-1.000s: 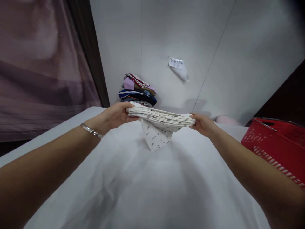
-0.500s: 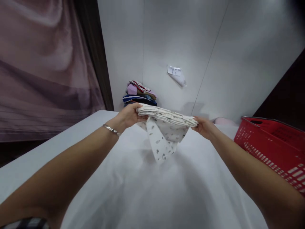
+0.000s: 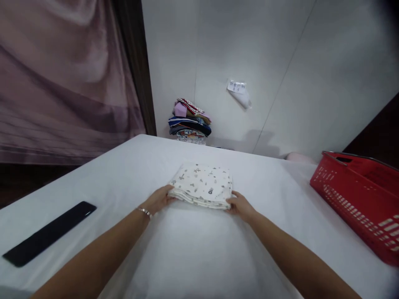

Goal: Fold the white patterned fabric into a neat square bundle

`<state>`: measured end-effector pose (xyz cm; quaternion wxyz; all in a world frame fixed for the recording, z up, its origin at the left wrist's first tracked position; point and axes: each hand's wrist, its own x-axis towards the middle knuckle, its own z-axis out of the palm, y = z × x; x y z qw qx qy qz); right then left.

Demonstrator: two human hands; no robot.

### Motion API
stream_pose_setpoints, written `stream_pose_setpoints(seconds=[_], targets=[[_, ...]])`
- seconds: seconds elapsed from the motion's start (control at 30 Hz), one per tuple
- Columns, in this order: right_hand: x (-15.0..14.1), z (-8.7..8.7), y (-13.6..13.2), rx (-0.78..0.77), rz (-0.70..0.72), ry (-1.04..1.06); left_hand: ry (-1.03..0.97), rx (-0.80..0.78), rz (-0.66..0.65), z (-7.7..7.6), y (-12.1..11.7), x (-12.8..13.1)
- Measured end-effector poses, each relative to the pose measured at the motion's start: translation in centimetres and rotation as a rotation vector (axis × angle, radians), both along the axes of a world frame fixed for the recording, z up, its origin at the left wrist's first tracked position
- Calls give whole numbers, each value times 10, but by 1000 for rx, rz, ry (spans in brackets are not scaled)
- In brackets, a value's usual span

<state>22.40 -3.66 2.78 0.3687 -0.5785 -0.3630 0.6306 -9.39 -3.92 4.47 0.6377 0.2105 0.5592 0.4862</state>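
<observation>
A white cloth (image 3: 202, 182) with small grey and brown prints lies folded in several layers on the white-covered table (image 3: 199, 253). My left hand (image 3: 160, 198) grips its near left corner, the thumb on top and the fingers tucked under the edge. At the near right corner, my right hand (image 3: 240, 205) pinches the layers in the same way. The stacked edges show along the near side, between the two hands. Parts of the fingers are hidden beneath the cloth.
A black flat strip (image 3: 50, 233) lies on the left. Beyond the table's far edge stands a pile of folded clothes (image 3: 190, 120) against the wall. On the right is a red basket (image 3: 349, 195). A paper label (image 3: 237, 87) hangs on the wall.
Both hands have come down and nearer with the cloth, from held up in the air to the table. Its loose hanging flap no longer shows, and it now lies flat.
</observation>
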Motion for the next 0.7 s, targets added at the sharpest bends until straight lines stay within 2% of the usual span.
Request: stream_pose_setpoints(seconds=[0.03, 0.1, 0.2, 0.27, 0.37, 0.43, 0.53, 0.63, 0.7], targets=[[-1, -6, -1, -11, 22, -9, -6, 0, -17, -6, -3, -3], [5, -7, -2, -32, 73, -56, 0, 3, -63, -10, -9, -6], [24, 7, 10, -40, 226, -280, 37, -18, -107, -8, -13, -10], [33, 19, 29, 66, 287, -541, 37, -25, -121, -11, -13, -12], [23, 34, 69, 380, 274, -880, 26, -20, -115, -22, -9, -15], [-1, 42, 99, 539, 363, -934, 42, -7, -82, -31, -8, -17], [-57, 44, 140, 652, 554, -906, 78, 14, -36, -40, -8, -16], [-117, 34, 177, 605, 746, -912, 88, 4, -16, -41, -9, -15], [-149, 23, 199, 564, 821, -902, 87, -14, -2, -39, -10, -14]])
